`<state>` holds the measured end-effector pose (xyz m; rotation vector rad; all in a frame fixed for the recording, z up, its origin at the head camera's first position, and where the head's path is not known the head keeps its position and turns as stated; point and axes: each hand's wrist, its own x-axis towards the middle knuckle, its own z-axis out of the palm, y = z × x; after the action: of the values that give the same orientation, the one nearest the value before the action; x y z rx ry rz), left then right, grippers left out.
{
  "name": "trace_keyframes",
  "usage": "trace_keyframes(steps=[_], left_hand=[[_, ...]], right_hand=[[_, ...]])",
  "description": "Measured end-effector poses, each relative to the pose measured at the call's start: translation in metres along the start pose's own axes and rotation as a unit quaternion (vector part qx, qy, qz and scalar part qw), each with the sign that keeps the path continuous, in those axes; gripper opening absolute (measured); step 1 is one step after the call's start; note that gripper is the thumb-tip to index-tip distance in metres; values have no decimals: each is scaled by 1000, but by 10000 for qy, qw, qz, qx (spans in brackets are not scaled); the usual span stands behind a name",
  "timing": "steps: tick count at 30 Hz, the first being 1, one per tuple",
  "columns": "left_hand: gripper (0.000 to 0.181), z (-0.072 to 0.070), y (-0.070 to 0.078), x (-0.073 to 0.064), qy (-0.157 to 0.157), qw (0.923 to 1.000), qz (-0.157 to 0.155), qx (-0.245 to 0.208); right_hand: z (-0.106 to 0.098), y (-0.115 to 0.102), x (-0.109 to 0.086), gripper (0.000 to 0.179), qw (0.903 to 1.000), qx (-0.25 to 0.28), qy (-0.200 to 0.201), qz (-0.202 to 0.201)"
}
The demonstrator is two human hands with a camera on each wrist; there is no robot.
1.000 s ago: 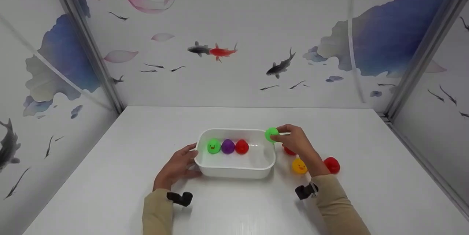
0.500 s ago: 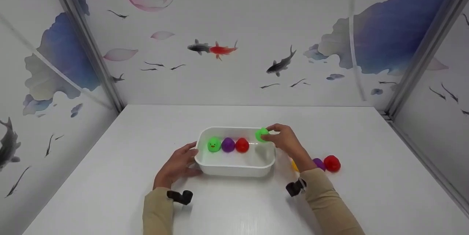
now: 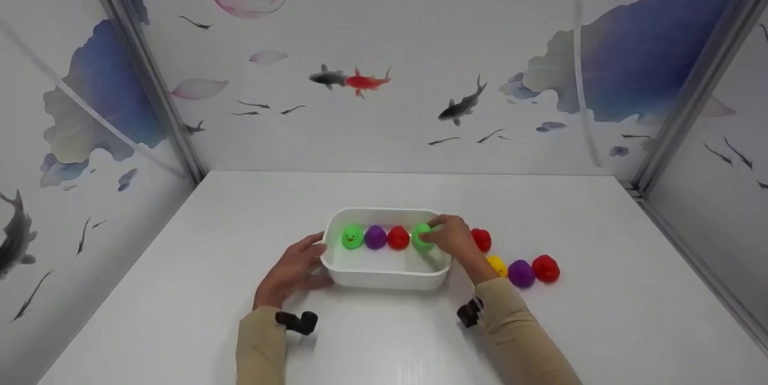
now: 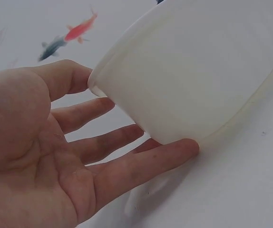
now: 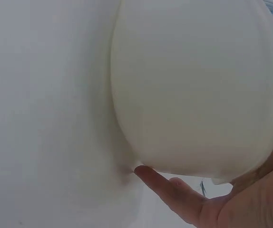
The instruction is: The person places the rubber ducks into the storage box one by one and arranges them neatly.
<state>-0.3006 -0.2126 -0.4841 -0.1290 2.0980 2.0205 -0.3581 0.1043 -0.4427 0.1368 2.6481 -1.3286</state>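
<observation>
In the head view, a white rectangular container (image 3: 387, 280) stands on the table. A row inside it holds a green toy duck (image 3: 352, 237) with a face, a purple toy duck (image 3: 375, 237) and a red toy duck (image 3: 398, 238). My right hand (image 3: 453, 238) reaches over the right rim and pinches a second green duck (image 3: 422, 237) at the row's right end; contact with the floor cannot be made out. The container hides that duck in the right wrist view. With fairly straight fingers, my left hand (image 4: 46, 147) touches the container's left end.
Right of the container lie a red duck (image 3: 480, 240), a yellow duck (image 3: 497, 265) partly behind the right wrist, a purple duck (image 3: 521, 274) and another red duck (image 3: 546, 268). White panels painted with fish and petals enclose the table (image 3: 180, 289) at the back and sides.
My right hand has carried the green duck left over the rim and lowered it into the container beside the red one. The left hand has stayed at the container's left end.
</observation>
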Motion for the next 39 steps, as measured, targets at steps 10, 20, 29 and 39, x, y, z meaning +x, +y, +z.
trace_keyframes(steps=[10, 20, 29, 39], left_hand=[[53, -1, -1, 1, -28, 10000, 25, -34], [53, -2, -1, 3, -32, 9999, 37, 88], [54, -2, -3, 1, -105, 9999, 106, 18], [53, 2, -2, 1, 37, 9999, 9, 128]], right_hand=[[9, -1, 2, 43, 9999, -141, 38, -37], [2, -1, -5, 45, 9997, -78, 41, -247], [-25, 1, -18, 45, 9970, -158, 92, -747], [-73, 26, -16, 43, 9986, 268, 145, -437]])
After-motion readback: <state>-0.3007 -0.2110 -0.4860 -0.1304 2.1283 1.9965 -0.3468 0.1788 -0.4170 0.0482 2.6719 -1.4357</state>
